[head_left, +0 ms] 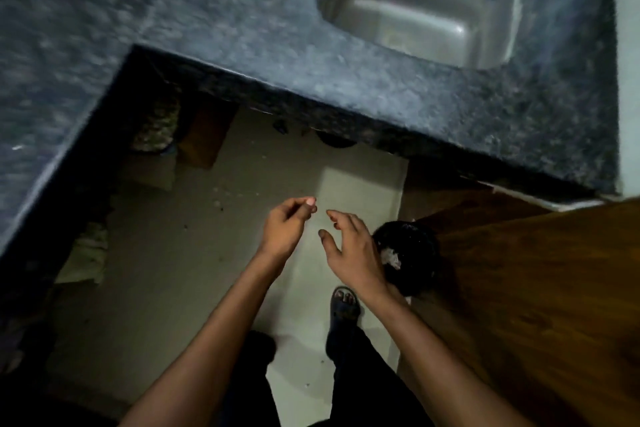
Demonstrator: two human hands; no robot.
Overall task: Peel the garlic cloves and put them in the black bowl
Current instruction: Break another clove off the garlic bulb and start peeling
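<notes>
I am looking down at the floor in front of the counter. My left hand hovers over the floor with curled fingers, and its fingertips pinch a small pale piece that looks like a garlic clove. Just to its right, my right hand is held with fingers spread and relaxed, holding nothing. The two hands are a short gap apart. No black bowl shows in this view.
A black bin lined with a black bag holds white scraps, on the floor right of my right hand. A dark granite counter wraps round the left and top, with a steel sink. A wooden panel stands at right. My sandalled foot is below.
</notes>
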